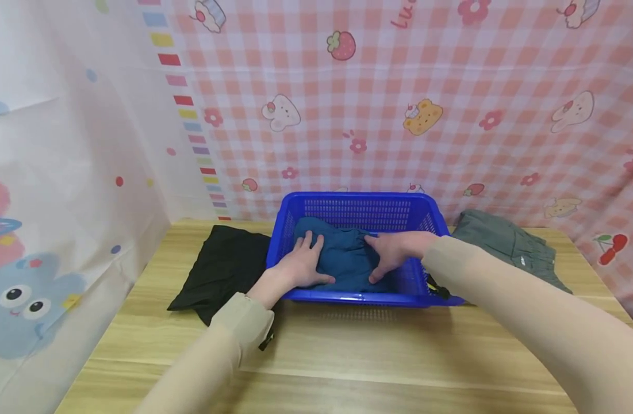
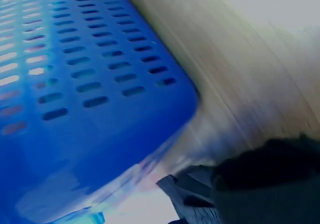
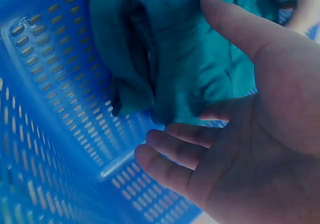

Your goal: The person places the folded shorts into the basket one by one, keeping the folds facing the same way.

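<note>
One folded teal garment [image 1: 342,259]: lies inside the blue basket [image 1: 347,297], layers loose; could bunch or come unfolded, likely cause uneven pressure from the two sides.
Loose layers: stand apart at one end in the right wrist view; might get dragged up if a fingertip catches a fold on the way out.
Basket footing: stands on the wooden bench [image 1: 373,356]; could slide or tip if a forearm leans on the rim.
Black garment [image 1: 225,267]: on the bench just left of the basket, left sleeve [image 1: 194,368] crossing near it; might get nudged by that cuff.
Grey-green garment [image 1: 497,241]: on the bench to the right, behind the right forearm; a wide elbow swing could shift it.
Left hand [image 1: 303,267]: fingers [image 1: 309,240] spread wide, nearly straight, resting on the teal fabric; no grasp seen. Left wrist view shows basket wall, not fingers.
Right hand [image 1: 396,250]: thumb extended against the teal fabric, fingers [image 3: 165,168] loosely extended at its side, wide gap to thumb; released, nothing pinched. Exact fingertip pressure: cannot tell.
</note>
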### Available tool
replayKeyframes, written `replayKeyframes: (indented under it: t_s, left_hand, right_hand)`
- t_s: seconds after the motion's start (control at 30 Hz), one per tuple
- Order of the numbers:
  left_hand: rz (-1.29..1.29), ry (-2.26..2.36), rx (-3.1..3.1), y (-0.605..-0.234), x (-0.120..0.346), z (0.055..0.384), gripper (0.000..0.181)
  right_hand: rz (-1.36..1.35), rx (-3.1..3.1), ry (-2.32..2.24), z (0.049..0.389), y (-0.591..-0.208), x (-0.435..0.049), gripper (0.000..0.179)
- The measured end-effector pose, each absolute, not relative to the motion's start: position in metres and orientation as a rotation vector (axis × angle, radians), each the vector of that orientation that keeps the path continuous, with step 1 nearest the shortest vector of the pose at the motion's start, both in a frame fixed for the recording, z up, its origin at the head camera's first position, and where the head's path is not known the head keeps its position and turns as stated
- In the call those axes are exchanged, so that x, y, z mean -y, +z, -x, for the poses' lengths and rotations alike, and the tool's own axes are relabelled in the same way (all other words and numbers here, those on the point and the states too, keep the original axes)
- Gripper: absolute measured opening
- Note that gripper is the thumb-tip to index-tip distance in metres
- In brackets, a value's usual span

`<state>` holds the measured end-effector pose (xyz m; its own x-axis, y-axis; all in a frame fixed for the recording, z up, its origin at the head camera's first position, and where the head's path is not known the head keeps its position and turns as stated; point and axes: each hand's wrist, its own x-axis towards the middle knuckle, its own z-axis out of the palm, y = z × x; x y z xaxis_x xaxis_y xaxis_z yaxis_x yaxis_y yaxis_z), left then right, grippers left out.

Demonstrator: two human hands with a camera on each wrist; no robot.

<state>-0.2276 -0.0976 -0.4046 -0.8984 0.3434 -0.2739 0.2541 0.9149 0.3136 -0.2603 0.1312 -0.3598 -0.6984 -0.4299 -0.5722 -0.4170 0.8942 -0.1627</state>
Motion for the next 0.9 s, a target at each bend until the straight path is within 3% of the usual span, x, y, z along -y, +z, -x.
replayKeyframes:
  t_s: [0.37,0.9]
  left_hand:
    - [-0.498,0.724,-2.929,-0.394,0.097,0.207,0.098]
    - [-0.509,1.020,-3.027,-0.393,0.069,0.153,0.088]
  right_hand:
    - [0.719,-2.669,-0.229,0.236,-0.338,-0.181,0.091]
    - [0.618,-3.036,-0.755,0.142,-0.361,-0.212,0.082]
